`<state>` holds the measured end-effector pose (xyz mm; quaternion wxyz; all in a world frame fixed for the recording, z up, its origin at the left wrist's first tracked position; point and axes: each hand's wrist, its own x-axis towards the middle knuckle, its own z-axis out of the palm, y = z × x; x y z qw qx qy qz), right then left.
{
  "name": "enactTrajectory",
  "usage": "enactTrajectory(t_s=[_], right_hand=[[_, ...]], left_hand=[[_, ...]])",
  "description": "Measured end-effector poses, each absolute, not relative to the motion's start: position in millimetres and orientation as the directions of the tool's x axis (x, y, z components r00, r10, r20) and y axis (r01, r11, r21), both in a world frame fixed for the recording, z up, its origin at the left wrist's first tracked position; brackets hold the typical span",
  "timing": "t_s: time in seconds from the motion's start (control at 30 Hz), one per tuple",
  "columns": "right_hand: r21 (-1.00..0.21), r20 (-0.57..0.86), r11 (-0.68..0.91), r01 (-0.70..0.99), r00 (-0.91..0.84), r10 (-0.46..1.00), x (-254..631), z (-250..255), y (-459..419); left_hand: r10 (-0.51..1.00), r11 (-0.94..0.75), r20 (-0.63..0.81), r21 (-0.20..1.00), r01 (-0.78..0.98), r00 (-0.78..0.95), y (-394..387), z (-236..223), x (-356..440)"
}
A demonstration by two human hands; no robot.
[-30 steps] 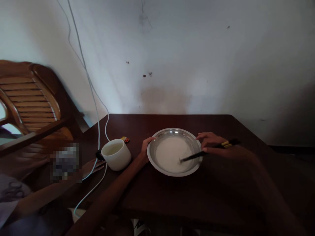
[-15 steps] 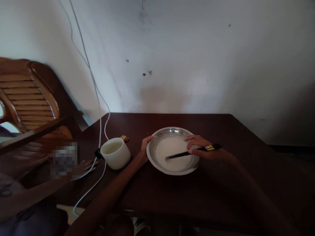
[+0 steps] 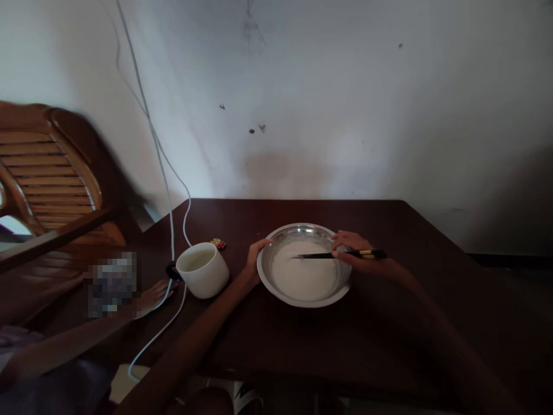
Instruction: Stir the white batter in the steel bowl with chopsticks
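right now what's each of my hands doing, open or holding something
Left hand: closed on the rim of the metal bowl.
Right hand: closed around the black chopsticks, tips over the bowl's pale contents.

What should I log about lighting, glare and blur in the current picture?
Head view: dim overall, the table near edge and right forearm sinking into shadow; head view: small highlights on the bowl's far inner wall; head view: chopsticks slightly soft at the tips; head view: a pixelated patch at left hides what lies under it.
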<state>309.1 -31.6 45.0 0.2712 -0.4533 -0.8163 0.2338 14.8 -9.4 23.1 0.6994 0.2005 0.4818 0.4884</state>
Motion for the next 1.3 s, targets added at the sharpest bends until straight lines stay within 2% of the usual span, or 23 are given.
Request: enactTrajectory(t_s=[0.07, 0.23, 0.4, 0.47, 0.6, 0.83, 1.0, 1.07, 1.2, 1.3], right_hand=[[-0.641, 0.262, 0.482, 0.597, -0.419, 0.869, 319, 47, -31], [-0.684, 0.207, 0.523, 0.509, -0.551, 0.808, 309, 45, -35], [-0.611, 0.320, 0.511, 0.604, -0.402, 0.858, 308, 37, -25], [-0.624, 0.297, 0.498, 0.602, -0.407, 0.864, 321, 42, -26], [-0.677, 0.190, 0.496, 0.544, -0.522, 0.832, 315, 45, -34], [-0.603, 0.288, 0.449, 0.659, -0.346, 0.893, 320, 40, -28], [-0.638, 0.178, 0.501, 0.584, -0.521, 0.835, 320, 48, -32], [-0.643, 0.192, 0.490, 0.589, -0.496, 0.847, 309, 42, -30], [-0.623, 0.283, 0.432, 0.652, -0.327, 0.902, 318, 39, -25], [-0.649, 0.231, 0.444, 0.618, -0.396, 0.889, 331, 46, -30]], left_hand=[[0.879, 0.440, -0.473, 0.750, -0.493, 0.064, -9, 22, 14], [0.874, 0.450, -0.480, 0.738, -0.502, 0.079, -7, 20, 12], [0.876, 0.454, -0.473, 0.738, -0.499, 0.097, -8, 19, 11], [0.882, 0.444, -0.460, 0.741, -0.504, 0.100, -8, 18, 12], [0.878, 0.451, -0.468, 0.741, -0.497, 0.100, -7, 18, 13], [0.877, 0.444, -0.475, 0.749, -0.492, 0.068, -8, 22, 14], [0.872, 0.459, -0.479, 0.734, -0.501, 0.098, -8, 19, 12], [0.879, 0.444, -0.469, 0.741, -0.504, 0.084, -7, 17, 11], [0.880, 0.444, -0.469, 0.749, -0.492, 0.080, -7, 18, 12], [0.867, 0.463, -0.492, 0.737, -0.493, 0.078, -8, 20, 13]])
